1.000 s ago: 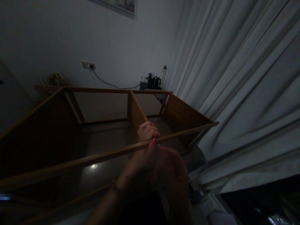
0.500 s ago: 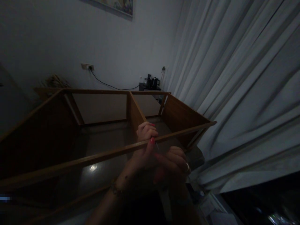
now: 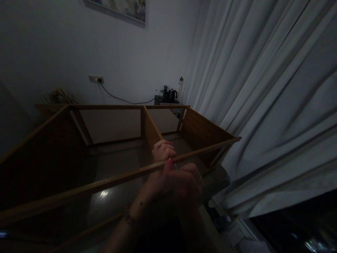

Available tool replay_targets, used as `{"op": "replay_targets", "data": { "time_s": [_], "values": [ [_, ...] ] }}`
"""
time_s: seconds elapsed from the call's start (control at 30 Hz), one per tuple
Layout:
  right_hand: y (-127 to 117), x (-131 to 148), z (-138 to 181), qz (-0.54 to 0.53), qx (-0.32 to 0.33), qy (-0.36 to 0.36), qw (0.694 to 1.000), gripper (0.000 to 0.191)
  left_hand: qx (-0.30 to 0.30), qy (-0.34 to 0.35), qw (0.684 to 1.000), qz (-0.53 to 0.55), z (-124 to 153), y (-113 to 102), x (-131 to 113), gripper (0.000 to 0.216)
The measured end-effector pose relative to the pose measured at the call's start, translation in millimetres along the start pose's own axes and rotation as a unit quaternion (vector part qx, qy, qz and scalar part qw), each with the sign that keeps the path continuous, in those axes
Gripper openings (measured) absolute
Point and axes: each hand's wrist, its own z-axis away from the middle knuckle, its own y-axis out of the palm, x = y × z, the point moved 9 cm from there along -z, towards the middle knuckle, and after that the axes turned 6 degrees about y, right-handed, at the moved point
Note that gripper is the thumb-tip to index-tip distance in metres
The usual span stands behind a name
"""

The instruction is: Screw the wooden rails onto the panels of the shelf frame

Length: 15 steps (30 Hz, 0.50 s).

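White curtains (image 3: 263,88) drape the frame's right side as a wooden cabinet (image 3: 152,127) spans left to center. Near center, the left hand (image 3: 163,151) grips its near rail (image 3: 118,177); just beside, the blurred right hand (image 3: 188,179) curls by a thin shaft (image 3: 176,166), its hold unclear.

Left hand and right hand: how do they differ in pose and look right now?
The left hand wraps the front rail, fingers behind and thumb in front; the right hand is curled on the near side of it. The left hand looks fairly sharp, while the right hand is blurred. Both are close together near the middle divider.
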Motion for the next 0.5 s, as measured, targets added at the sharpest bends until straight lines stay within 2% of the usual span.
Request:
{"op": "replay_targets", "data": {
  "time_s": [0.1, 0.23, 0.3, 0.37, 0.43, 0.5],
  "values": [
    [-11, 6, 1, -0.004, -0.002, -0.038, 0.999, 0.034, -0.001, 0.012, 1.0, 0.007, 0, -1, -3, 0.045],
    [-19, 19, -8, 0.013, 0.031, -0.083, 0.996, 0.015, -0.004, 0.014, 1.0, 0.012, -1, -1, -4, 0.045],
    [-23, 16, -13, -0.013, 0.027, -0.031, 0.999, 0.015, -0.015, 0.012, 1.0, 0.005, -1, -2, -3, 0.045],
    [-23, 3, -13, -0.097, 0.017, 0.074, 0.992, 0.015, -0.018, 0.012, 1.0, -0.001, -1, -2, -2, 0.043],
    [-17, -11, -5, -0.196, 0.018, 0.172, 0.965, 0.013, -0.014, 0.012, 1.0, -0.002, -1, -1, -2, 0.042],
    [-9, -19, 3, -0.264, 0.036, 0.211, 0.94, 0.01, -0.01, 0.009, 1.0, 0.001, 0, -1, -2, 0.043]
  ]
}}
